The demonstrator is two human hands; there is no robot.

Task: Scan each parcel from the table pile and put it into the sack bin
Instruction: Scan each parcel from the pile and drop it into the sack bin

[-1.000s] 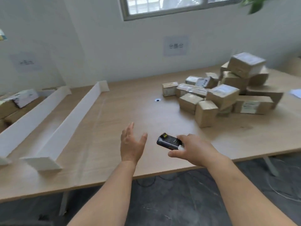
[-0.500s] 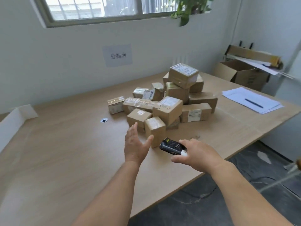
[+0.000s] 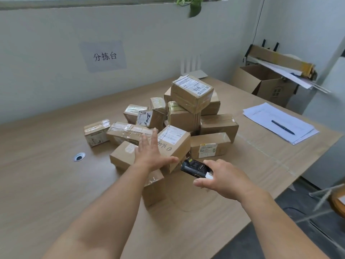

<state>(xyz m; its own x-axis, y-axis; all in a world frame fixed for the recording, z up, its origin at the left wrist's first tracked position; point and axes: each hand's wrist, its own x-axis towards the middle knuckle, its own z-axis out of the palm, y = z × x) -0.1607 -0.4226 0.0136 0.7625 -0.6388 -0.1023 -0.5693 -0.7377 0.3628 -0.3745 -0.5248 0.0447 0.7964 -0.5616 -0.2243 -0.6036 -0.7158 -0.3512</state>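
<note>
Parcels (image 3: 192, 92) heaped; right hand (image 3: 226, 181) holds scanner (image 3: 194, 168); papers (image 3: 268, 116) nearby.

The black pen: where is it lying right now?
In the head view the black pen lies on the white papers, on the right side of the table, right of the parcel pile.

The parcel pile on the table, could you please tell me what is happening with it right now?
A person is working at the parcel pile on the wooden table. Their left hand, fingers straight and spread, reaches over the labelled parcel at the front of the pile, not yet gripping it. Their right hand holds a black scanner just beside that parcel. No parcel is lifted.
</note>
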